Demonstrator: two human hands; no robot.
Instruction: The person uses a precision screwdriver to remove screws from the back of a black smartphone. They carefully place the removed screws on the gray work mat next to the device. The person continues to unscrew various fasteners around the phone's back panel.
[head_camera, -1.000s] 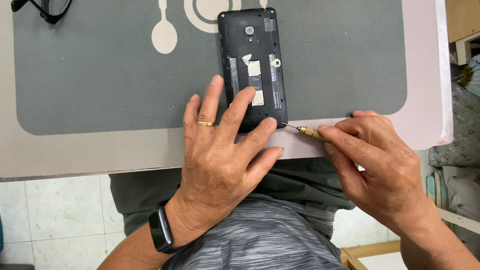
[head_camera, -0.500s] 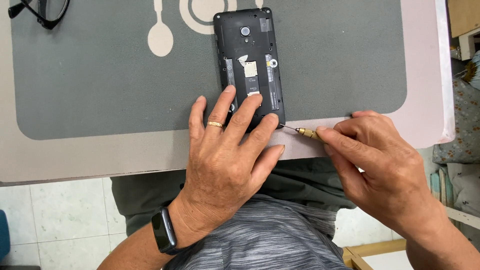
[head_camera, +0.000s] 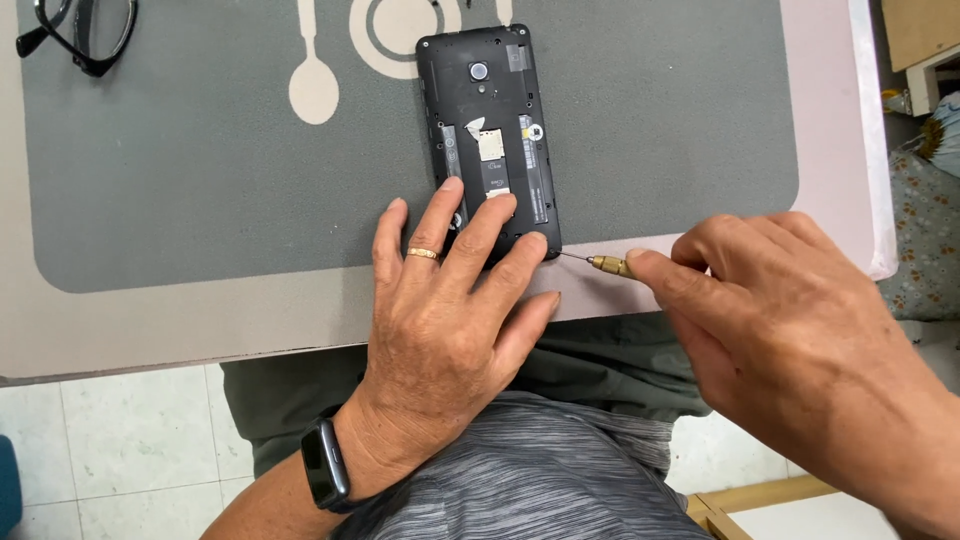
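1. The surface (head_camera: 130, 330) is pale pinkish-grey and fills the upper part of the view, its near edge running above the person's lap.
2. A grey mat (head_camera: 200, 180) with a white spoon-and-plate motif lies flat on the surface and covers most of it.
3. The right hand (head_camera: 790, 330) comes in from the lower right, its grip pinched on a small screwdriver, fingers curled close together over the handle.
4. The left hand (head_camera: 450, 310) lies palm down with fingers spread apart, holding nothing in a closed grip; the fingertips press on the lower end of the phone. A ring sits on one finger and a dark watch band on the wrist.
5. The phone (head_camera: 490, 130) lies on the mat near its middle, back cover off, black inner frame and card slots showing, long side pointing away from the person.
6. Black-framed glasses (head_camera: 75, 35) rest at the top left corner of the mat, well apart from both hands.
7. The screwdriver (head_camera: 600, 263) has a brass collar and a thin shaft; its tip meets the phone's lower right corner, just beside the left index fingertip.
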